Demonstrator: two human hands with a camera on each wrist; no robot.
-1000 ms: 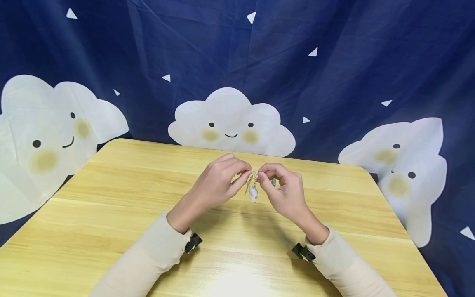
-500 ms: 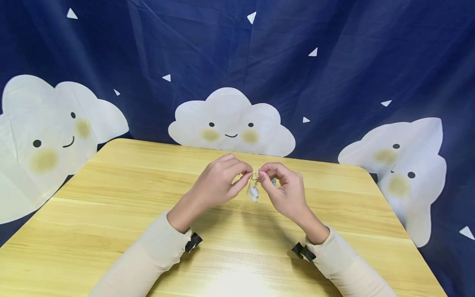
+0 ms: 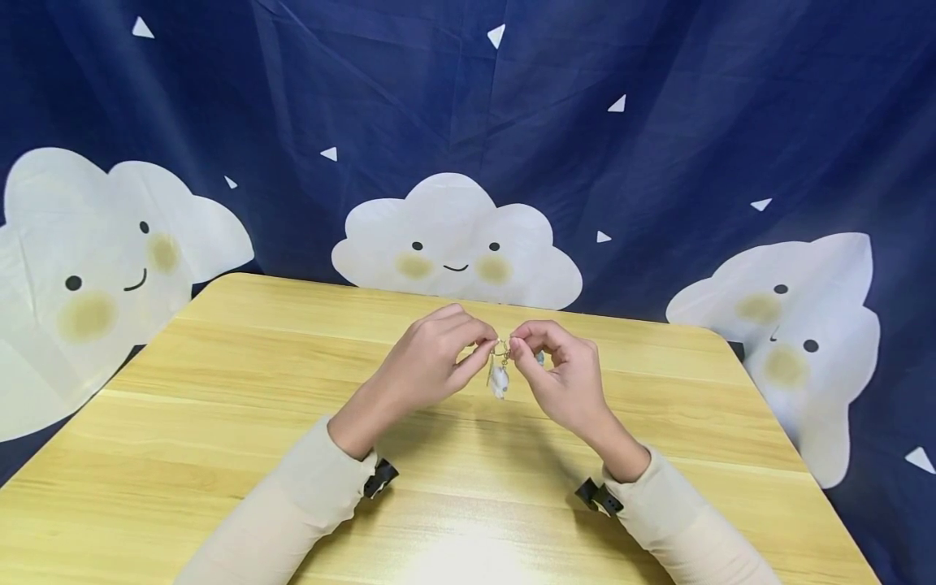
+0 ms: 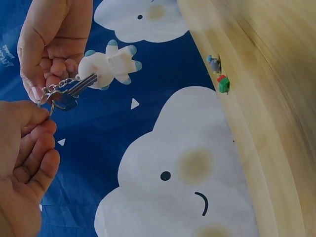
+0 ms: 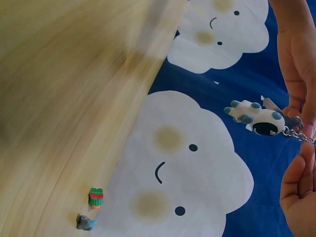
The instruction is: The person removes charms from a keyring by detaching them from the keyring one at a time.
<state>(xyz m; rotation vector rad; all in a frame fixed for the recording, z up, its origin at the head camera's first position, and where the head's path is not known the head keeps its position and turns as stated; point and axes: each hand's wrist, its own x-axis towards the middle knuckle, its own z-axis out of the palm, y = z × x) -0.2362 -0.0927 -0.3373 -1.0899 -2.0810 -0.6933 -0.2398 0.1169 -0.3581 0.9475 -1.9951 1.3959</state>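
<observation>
My left hand [image 3: 431, 357] and right hand [image 3: 563, 374] meet above the table, each pinching a side of a thin metal key ring [image 4: 51, 107] between thumb and forefinger. A silver key [image 4: 81, 86] hangs from the ring. On a short chain [image 4: 61, 85] dangles a small white astronaut figurine [image 5: 256, 118] with teal tips and a black visor. In the head view this astronaut charm [image 3: 500, 382] hangs in the gap between the hands. Fingertips partly cover the ring, so its exact opening is hidden.
A green-and-red trinket [image 5: 96, 197] and a grey-blue one [image 5: 85, 223] lie on the wooden table [image 3: 219, 422], close to its far edge and mostly hidden behind the right hand in the head view. A dark blue cloth [image 3: 409, 97] with white clouds hangs behind.
Both hands stay almost in place. The astronaut figurine and key sway and turn slightly beneath the ring.
</observation>
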